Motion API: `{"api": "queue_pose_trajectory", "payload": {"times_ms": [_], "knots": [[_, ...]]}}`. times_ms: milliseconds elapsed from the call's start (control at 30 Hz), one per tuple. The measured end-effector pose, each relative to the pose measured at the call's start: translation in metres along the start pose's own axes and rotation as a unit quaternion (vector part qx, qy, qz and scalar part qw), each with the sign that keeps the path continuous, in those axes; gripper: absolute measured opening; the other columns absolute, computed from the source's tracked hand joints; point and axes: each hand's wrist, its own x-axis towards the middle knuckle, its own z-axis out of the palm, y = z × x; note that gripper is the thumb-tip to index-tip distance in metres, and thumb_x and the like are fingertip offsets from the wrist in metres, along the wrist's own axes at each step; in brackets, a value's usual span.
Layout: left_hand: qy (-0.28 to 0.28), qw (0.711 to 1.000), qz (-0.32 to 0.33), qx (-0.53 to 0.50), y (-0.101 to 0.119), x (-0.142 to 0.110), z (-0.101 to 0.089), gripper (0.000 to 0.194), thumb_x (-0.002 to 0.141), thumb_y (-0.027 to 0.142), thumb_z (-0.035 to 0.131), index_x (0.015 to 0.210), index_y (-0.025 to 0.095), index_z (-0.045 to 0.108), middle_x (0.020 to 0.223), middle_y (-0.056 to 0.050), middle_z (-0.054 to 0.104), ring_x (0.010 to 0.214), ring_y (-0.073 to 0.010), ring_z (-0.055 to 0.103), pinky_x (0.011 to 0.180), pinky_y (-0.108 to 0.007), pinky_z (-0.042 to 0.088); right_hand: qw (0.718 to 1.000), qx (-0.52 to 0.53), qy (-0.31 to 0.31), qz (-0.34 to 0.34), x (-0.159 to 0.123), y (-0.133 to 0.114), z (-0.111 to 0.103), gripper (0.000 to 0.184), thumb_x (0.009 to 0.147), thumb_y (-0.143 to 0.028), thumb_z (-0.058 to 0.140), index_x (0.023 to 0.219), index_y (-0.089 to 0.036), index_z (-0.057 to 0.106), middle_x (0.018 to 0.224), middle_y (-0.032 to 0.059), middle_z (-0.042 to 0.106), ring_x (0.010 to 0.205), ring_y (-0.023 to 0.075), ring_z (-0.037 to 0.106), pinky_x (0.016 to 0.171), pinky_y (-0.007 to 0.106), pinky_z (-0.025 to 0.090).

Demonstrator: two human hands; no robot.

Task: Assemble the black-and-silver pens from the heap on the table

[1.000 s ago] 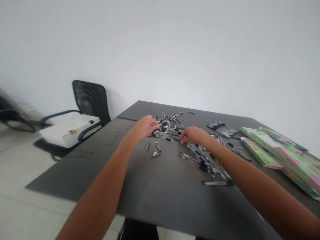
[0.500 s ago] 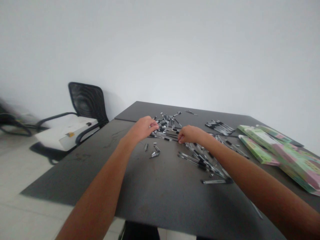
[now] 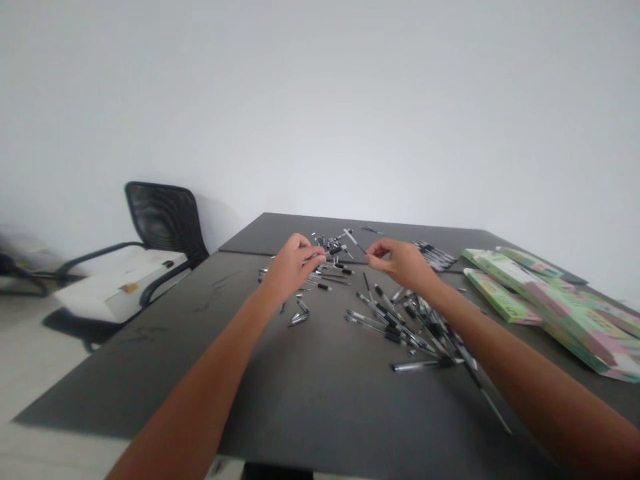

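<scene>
The left hand (image 3: 293, 270) and the right hand (image 3: 403, 263) had been lifted off the pens and brought up above the dark surface (image 3: 310, 400), with the fingertips curled and apart. Whether either hand was grasping a pen could not be told at this size. Black-and-silver pens (image 3: 395, 323) were left scattered in loose heaps, one ahead of the hands and a larger one to the right. A tidy row of pens (image 3: 435, 255) lay farther off, and flat green-and-pink boxes (image 3: 550, 300) were piled near the right edge.
</scene>
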Motion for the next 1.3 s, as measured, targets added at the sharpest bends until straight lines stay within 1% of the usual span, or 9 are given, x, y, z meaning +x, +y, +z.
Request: {"api": "queue_pose_trajectory", "payload": {"times_ms": [133, 267, 433, 600, 700, 800, 933, 1100, 1300], "knots": [[0.021, 0.998, 0.064, -0.020, 0.030, -0.006, 0.009, 0.025, 0.108, 0.036, 0.060, 0.116, 0.023, 0.080, 0.117, -0.007, 0.065, 0.091, -0.0162, 0.066, 0.089, -0.030, 0.056, 0.987, 0.134, 0.058, 0.061, -0.027, 0.015, -0.025, 0.043, 0.093, -0.055, 0.064, 0.111, -0.017, 0.075, 0.082, 0.0034, 0.077, 0.067, 0.0157, 0.063, 0.064, 0.028, 0.047], [0.042, 0.992, 0.114, -0.041, 0.057, -0.013, 0.018, 0.021, 0.109, 0.031, 0.059, 0.115, 0.023, 0.078, 0.114, -0.006, 0.074, 0.104, -0.0187, 0.071, 0.097, -0.031, 0.057, 0.932, 0.338, 0.078, 0.103, -0.057, 0.016, -0.041, 0.057, 0.089, -0.043, 0.071, 0.143, -0.023, 0.064, 0.081, -0.0026, 0.071, 0.060, 0.0124, 0.050, 0.058, 0.026, 0.041], [0.048, 0.990, 0.131, -0.035, 0.078, -0.021, 0.026, 0.015, 0.107, 0.026, 0.064, 0.114, 0.022, 0.077, 0.111, -0.005, 0.081, 0.104, -0.0177, 0.075, 0.098, -0.029, 0.058, 0.843, 0.510, 0.053, 0.161, -0.085, 0.021, -0.047, 0.032, 0.090, -0.037, 0.072, 0.118, -0.025, 0.081, 0.091, 0.0014, 0.073, 0.071, 0.0134, 0.056, 0.063, 0.025, 0.048], [0.072, 0.986, 0.148, -0.028, 0.096, -0.028, 0.027, 0.009, 0.104, 0.022, 0.069, 0.109, 0.020, 0.076, 0.104, -0.004, 0.082, 0.098, -0.0158, 0.077, 0.094, -0.026, 0.060, 0.736, 0.654, 0.020, 0.174, -0.096, 0.023, -0.052, 0.032, 0.090, -0.032, 0.074, 0.121, -0.032, 0.084, 0.118, 0.0009, 0.080, 0.082, 0.0130, 0.063, 0.065, 0.021, 0.052], [0.074, 0.985, 0.152, -0.033, 0.104, -0.032, 0.028, 0.008, 0.104, 0.020, 0.069, 0.109, 0.019, 0.075, 0.102, -0.004, 0.082, 0.095, -0.0147, 0.077, 0.093, -0.024, 0.060, 0.702, 0.696, -0.009, 0.146, -0.098, 0.018, -0.056, 0.037, 0.088, -0.022, 0.074, 0.123, -0.031, 0.083, 0.125, 0.0010, 0.080, 0.084, 0.0115, 0.065, 0.062, 0.019, 0.051], [0.072, 0.985, 0.150, -0.038, 0.108, -0.034, 0.030, 0.008, 0.103, 0.017, 0.069, 0.108, 0.019, 0.075, 0.099, -0.003, 0.082, 0.093, -0.0143, 0.077, 0.091, -0.023, 0.060, 0.720, 0.683, 0.007, 0.121, -0.100, 0.015, -0.059, 0.042, 0.083, -0.019, 0.084, 0.123, -0.033, 0.083, 0.123, 0.0001, 0.081, 0.083, 0.0102, 0.066, 0.064, 0.019, 0.051], [0.069, 0.986, 0.144, -0.044, 0.109, -0.036, 0.032, 0.008, 0.101, 0.016, 0.070, 0.106, 0.019, 0.076, 0.099, -0.003, 0.082, 0.091, -0.0146, 0.077, 0.089, -0.023, 0.061, 0.758, 0.640, 0.099, 0.080, -0.103, 0.014, -0.063, 0.029, 0.080, -0.036, 0.094, 0.107, -0.035, 0.085, 0.101, -0.0020, 0.083, 0.067, 0.0088, 0.060, 0.057, 0.021, 0.049], [0.055, 0.985, 0.153, -0.052, 0.110, -0.038, 0.034, 0.009, 0.100, 0.014, 0.072, 0.107, 0.019, 0.075, 0.099, -0.003, 0.082, 0.091, -0.0139, 0.077, 0.087, -0.022, 0.061, 0.810, 0.552, 0.196, 0.034, -0.112, 0.002, -0.074, 0.026, 0.094, -0.055, 0.078, 0.098, -0.030, 0.083, 0.078, -0.0020, 0.077, 0.045, 0.0056, 0.041, 0.041, 0.022, 0.033], [0.056, 0.979, 0.184, -0.068, 0.114, -0.038, 0.032, 0.011, 0.098, 0.011, 0.074, 0.106, 0.017, 0.076, 0.097, -0.003, 0.082, 0.091, -0.0126, 0.077, 0.089, -0.019, 0.060, 0.846, 0.483, 0.225, -0.029, -0.127, -0.018, -0.076, 0.035, 0.107, -0.053, 0.060, 0.092, -0.028, 0.078, 0.071, -0.0040, 0.075, 0.038, 0.0041, 0.042, 0.033, 0.021, 0.026]]}}
